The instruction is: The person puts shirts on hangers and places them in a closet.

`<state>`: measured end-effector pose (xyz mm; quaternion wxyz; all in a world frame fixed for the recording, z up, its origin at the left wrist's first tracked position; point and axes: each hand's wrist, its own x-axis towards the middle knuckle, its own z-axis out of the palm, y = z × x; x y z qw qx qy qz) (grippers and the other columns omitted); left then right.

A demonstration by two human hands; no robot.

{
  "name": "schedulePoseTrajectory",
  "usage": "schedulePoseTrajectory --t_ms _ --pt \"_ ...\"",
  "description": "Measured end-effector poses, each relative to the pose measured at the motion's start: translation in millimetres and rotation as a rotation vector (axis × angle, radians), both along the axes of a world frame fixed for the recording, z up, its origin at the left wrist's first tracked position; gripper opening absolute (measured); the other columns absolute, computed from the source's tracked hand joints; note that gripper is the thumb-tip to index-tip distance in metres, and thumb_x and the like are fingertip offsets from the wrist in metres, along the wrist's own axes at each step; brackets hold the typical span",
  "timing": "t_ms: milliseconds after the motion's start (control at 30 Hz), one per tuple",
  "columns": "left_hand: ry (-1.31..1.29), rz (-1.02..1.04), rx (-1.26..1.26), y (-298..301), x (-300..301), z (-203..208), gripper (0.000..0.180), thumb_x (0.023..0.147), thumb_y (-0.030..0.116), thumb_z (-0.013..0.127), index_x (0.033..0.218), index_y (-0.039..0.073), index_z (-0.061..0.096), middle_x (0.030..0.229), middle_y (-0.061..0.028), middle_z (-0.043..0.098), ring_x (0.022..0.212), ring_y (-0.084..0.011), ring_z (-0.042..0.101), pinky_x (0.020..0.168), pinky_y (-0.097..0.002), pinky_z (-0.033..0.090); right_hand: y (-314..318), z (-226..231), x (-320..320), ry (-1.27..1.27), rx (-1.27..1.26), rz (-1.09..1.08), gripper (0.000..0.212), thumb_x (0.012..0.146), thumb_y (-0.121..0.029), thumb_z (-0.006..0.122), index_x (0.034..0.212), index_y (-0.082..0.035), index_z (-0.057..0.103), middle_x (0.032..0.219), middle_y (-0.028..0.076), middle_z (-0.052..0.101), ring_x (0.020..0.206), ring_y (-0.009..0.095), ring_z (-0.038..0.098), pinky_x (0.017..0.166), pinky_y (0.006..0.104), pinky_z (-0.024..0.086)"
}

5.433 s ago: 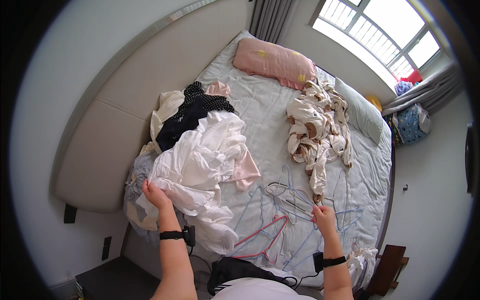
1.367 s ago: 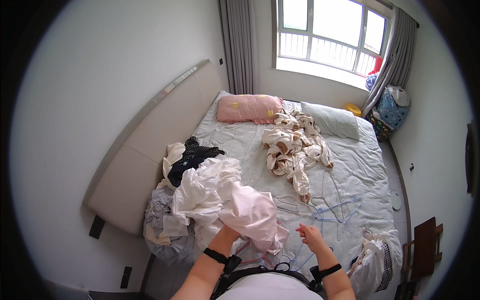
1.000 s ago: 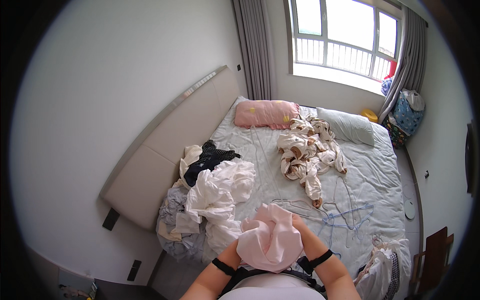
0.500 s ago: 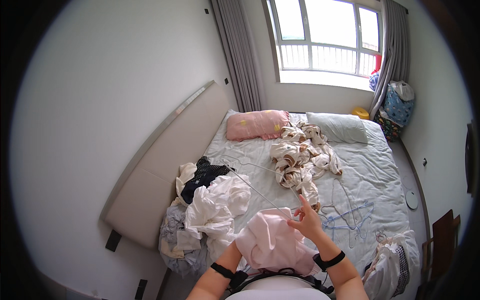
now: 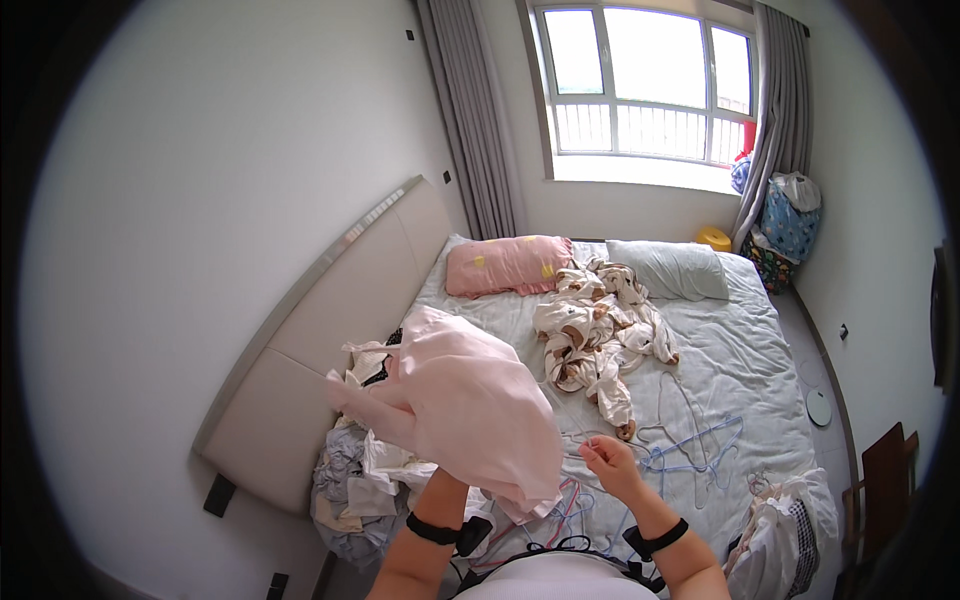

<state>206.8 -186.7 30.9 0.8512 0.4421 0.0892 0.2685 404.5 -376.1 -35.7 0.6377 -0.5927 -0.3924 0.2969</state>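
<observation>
A pale pink garment (image 5: 470,400) is spread in the air over the left side of the bed, with a sleeve-like part hanging out to the left. My left forearm runs up beneath it, and cloth hides the hand and fingers. Just right of the garment's edge, my right hand (image 5: 612,466) is closed, fingertips pinched on a thin wire hanger; most of the hanger is hidden. Below the garment lie several pink and blue hangers (image 5: 568,505). More blue hangers (image 5: 690,445) rest on the sheet to the right of my right hand.
White and grey clothes (image 5: 350,480) are heaped by the headboard (image 5: 290,370). A crumpled white-and-brown cloth (image 5: 600,330) lies mid-bed, near a pink pillow (image 5: 510,265) and a pale pillow (image 5: 668,270). White clothes on hangers (image 5: 785,530) lie at the near right corner.
The pink garment has risen from my lap, spreading out forward and left. The hanger's long wires, seen before, are now mostly hidden. My right hand has moved slightly lower, its index finger now curled in.
</observation>
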Motion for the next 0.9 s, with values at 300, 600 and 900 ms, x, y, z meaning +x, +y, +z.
schedulePoseTrajectory --t_ms 300,600,900 --pt "0.260 -0.102 0.344 -47 16 -24 0.029 0.085 0.012 0.051 0.112 0.002 0.051 0.101 -0.0081 0.056 0.090 -0.0154 0.056 0.078 -0.0257 0.047 28 6 -1 0.370 -0.033 0.293 0.030 0.085 -0.020 0.061 0.103 -0.002 0.047 0.082 0.003 0.055 0.063 0.008 0.052 0.057 0.0217 0.043" --pt "0.247 -0.021 0.228 -30 -29 -35 0.028 0.084 0.012 0.053 0.110 0.002 0.052 0.098 -0.0072 0.057 0.087 -0.0140 0.056 0.076 -0.0245 0.048 13 1 44 0.330 0.035 -0.059 0.025 0.078 -0.013 0.067 0.074 -0.012 0.043 0.060 -0.006 0.043 0.042 0.002 0.034 0.035 0.0190 0.025" --pt "0.042 0.037 0.163 -8 -29 25 0.026 0.084 0.011 0.054 0.108 0.002 0.053 0.096 -0.0064 0.058 0.085 -0.0126 0.057 0.074 -0.0232 0.048 -24 -66 89 -0.135 -0.286 -0.320 0.033 0.080 -0.027 0.067 0.069 -0.004 0.047 0.064 0.003 0.055 0.054 0.009 0.052 0.048 0.0226 0.039"
